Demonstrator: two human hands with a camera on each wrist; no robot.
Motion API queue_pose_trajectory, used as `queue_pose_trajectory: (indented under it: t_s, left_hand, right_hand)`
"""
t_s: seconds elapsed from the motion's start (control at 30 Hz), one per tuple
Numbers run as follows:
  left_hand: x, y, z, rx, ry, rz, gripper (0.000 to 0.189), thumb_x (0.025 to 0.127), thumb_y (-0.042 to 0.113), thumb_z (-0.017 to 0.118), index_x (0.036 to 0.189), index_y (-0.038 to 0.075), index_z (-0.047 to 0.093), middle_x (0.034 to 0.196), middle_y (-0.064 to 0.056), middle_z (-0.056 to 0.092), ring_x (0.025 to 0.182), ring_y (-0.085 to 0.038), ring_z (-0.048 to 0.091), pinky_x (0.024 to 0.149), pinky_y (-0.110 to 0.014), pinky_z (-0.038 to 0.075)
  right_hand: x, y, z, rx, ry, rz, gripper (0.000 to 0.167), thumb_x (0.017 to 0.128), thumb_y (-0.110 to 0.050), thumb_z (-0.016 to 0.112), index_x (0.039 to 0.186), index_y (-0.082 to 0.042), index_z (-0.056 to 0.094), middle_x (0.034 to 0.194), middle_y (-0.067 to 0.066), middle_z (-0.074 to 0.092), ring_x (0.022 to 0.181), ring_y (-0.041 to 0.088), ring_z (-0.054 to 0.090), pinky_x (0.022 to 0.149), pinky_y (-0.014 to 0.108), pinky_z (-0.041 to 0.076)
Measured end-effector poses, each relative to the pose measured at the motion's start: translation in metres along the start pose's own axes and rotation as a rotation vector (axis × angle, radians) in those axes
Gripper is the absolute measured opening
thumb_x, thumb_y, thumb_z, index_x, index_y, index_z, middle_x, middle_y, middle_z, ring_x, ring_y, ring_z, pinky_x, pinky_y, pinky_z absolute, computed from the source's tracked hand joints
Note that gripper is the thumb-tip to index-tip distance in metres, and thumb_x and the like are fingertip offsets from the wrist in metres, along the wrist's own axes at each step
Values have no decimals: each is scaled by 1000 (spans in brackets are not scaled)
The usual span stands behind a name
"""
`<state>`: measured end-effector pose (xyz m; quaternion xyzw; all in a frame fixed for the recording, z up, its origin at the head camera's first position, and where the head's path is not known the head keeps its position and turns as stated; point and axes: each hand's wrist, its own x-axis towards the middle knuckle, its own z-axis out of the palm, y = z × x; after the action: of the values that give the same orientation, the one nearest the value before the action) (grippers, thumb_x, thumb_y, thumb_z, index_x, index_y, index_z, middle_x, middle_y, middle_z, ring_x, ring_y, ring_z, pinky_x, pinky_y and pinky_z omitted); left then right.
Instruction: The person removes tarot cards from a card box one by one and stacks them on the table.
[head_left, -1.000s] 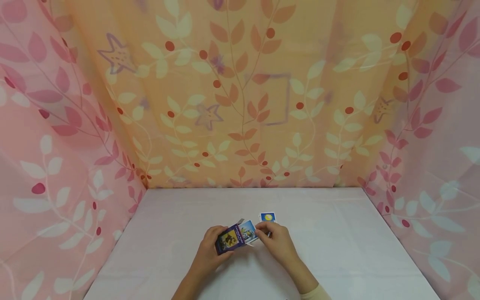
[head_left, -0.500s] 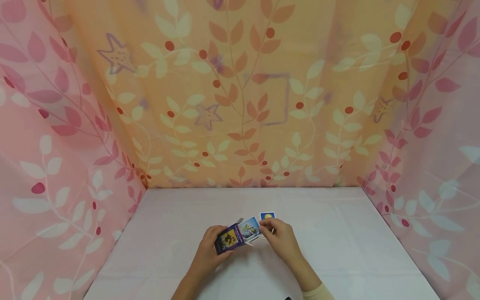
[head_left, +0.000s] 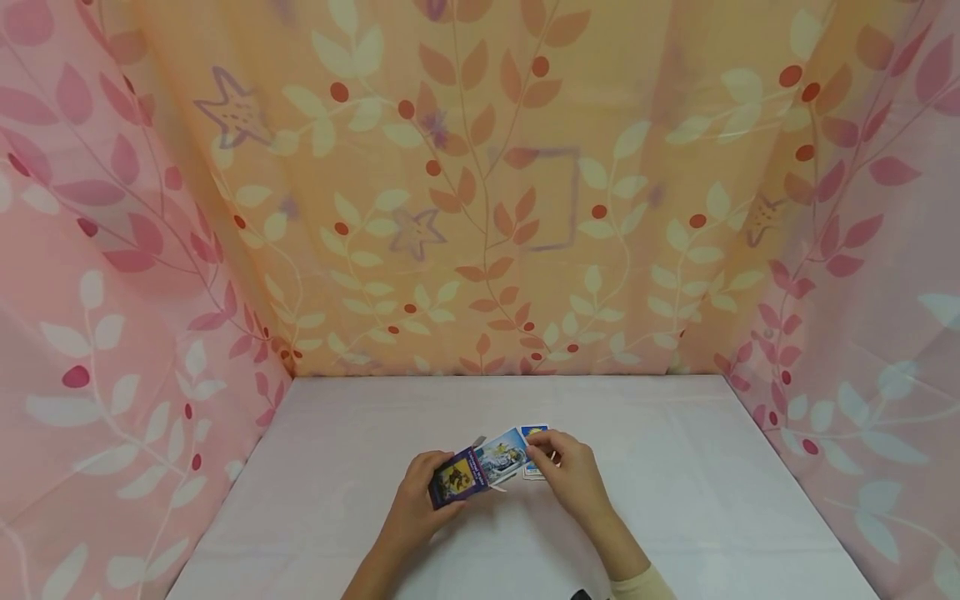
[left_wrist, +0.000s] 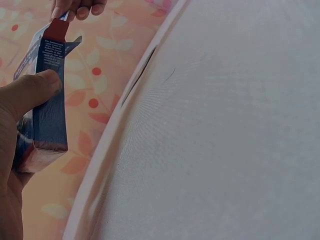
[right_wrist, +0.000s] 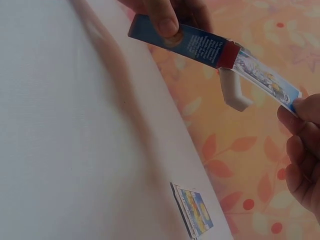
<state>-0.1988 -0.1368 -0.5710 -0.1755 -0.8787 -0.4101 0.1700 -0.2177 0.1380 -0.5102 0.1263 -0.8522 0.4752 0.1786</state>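
Observation:
In the head view my left hand [head_left: 422, 492] grips a dark purple and blue card box [head_left: 456, 482], tilted, with its open end toward the right. The left wrist view shows the thumb [left_wrist: 42, 85] across the narrow printed side of the box. An illustrated card [head_left: 502, 456] sticks partly out of that open end. My right hand [head_left: 573, 475] pinches the card's outer end between thumb and fingers, plain in the right wrist view. Behind the right hand, a small stack of cards [head_left: 535, 431] with a blue and yellow top card lies on the table, partly hidden by the fingers.
The white table [head_left: 337, 467] spreads around both hands. Patterned cloth walls, an orange one [head_left: 375, 317] at the back and pink ones at the sides, enclose it. A small dark object [head_left: 581, 595] shows at the bottom edge by the right sleeve.
My right hand has moved to the right, drawing the card farther out of the box. The left hand and the box have hardly moved.

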Motion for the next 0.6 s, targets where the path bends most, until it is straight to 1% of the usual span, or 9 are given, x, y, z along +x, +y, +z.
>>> queue_pose_trajectory:
  t_s: [0.23, 0.33, 0.47, 0.6]
  left_hand:
    - [0, 0, 0, -15, -1, -7, 80, 69, 19, 97, 139, 12, 57, 137, 5, 55, 123, -13, 55, 104, -45, 52]
    - [0, -1, 1, -16, 2, -5, 80, 69, 19, 97, 138, 16, 57, 136, 5, 55, 123, -12, 55, 104, -43, 52]
    - [0, -1, 0, -25, 5, -2, 80, 69, 18, 97, 138, 18, 57, 136, 6, 55, 123, -12, 55, 104, -43, 52]
    - [0, -1, 0, -31, 7, 0, 79, 68, 18, 97, 138, 15, 58, 136, 6, 55, 123, -12, 55, 104, -43, 52]
  right_hand:
    - [1, 1, -4, 3, 21, -8, 11, 89, -13, 81, 99, -17, 77, 78, -15, 65, 71, 5, 55, 63, 21, 48]
    - [2, 2, -6, 11, 30, -14, 12, 89, -12, 80, 99, -18, 77, 78, -15, 65, 71, 5, 55, 63, 21, 48]
    - [4, 2, -9, 23, 39, -22, 12, 89, -12, 80, 98, -17, 77, 78, -13, 67, 70, 6, 56, 63, 22, 48]
    - [5, 4, -12, 16, 39, -8, 10, 90, -13, 80, 98, -18, 77, 80, -12, 67, 71, 7, 57, 63, 22, 50]
